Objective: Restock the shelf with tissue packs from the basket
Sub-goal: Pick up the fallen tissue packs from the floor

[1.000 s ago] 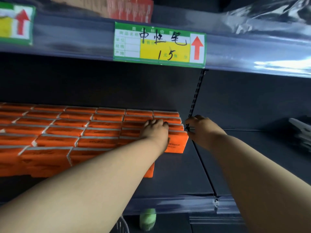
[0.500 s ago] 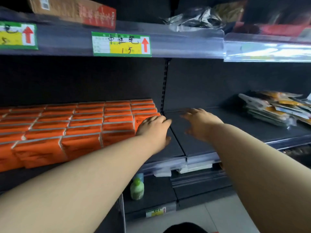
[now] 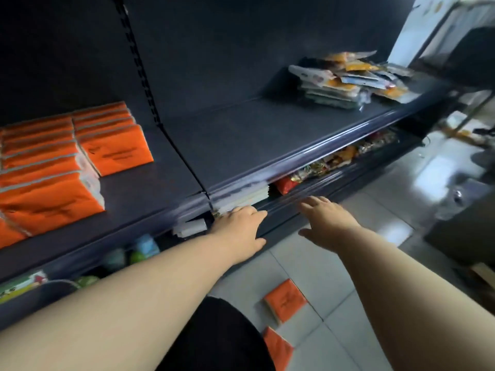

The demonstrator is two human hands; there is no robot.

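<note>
Because tissue packs are lining the shelf at nine o'clock, I am holding my left hand and right hand out empty, fingers relaxed, probably readying for the loose packs lying at six o'clock.

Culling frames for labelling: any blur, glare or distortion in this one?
Head view throughout: motion blur smears the shelf edge and the snack packets below it; the wide-angle lens bows the slotted upright; glare whitens the floor tiles at right; the back panel is underexposed; the orange tissue packs are readable.
</note>
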